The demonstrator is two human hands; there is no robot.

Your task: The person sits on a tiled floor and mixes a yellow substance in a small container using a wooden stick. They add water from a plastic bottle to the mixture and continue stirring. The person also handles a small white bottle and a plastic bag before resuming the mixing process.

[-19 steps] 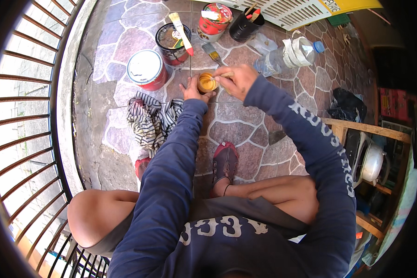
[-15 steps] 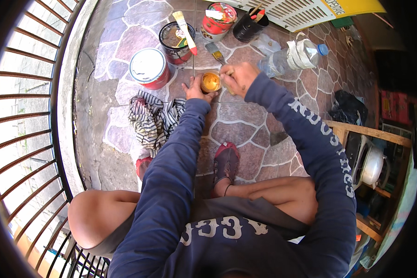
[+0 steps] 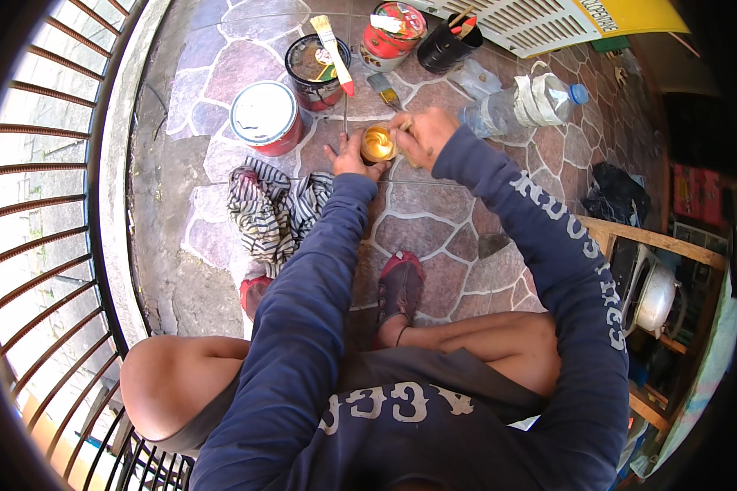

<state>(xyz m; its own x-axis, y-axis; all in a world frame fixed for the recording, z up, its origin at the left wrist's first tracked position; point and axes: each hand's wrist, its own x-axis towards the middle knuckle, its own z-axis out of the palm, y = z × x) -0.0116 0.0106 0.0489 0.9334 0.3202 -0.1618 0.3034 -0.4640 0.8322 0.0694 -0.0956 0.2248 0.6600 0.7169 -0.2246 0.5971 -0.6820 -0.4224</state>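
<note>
Clasping a cup point(image 3: 378, 144) of yellow paint

Curled round the cup's left and near sides, the left hand point(image 3: 355, 157) grasps it, thumb and fingers spread to its width. The right hand point(image 3: 427, 137) is just right of the rim, fingers pinched on a slim pale stick point(image 3: 407, 124), mostly hidden; whether it is a brush handle, I cannot tell. The cup sits between both hands, round mouth upward, so no long axis stands out. Beyond them, a flat brush point(image 3: 384, 92) lies slantwise on the stone-patterned floor point(image 3: 413, 233), bristles pointing away. Farther out are a white-topped can point(image 3: 265, 114) and striped cloth point(image 3: 264, 214) leftward, a clear bottle point(image 3: 493, 114) rightward.
</note>
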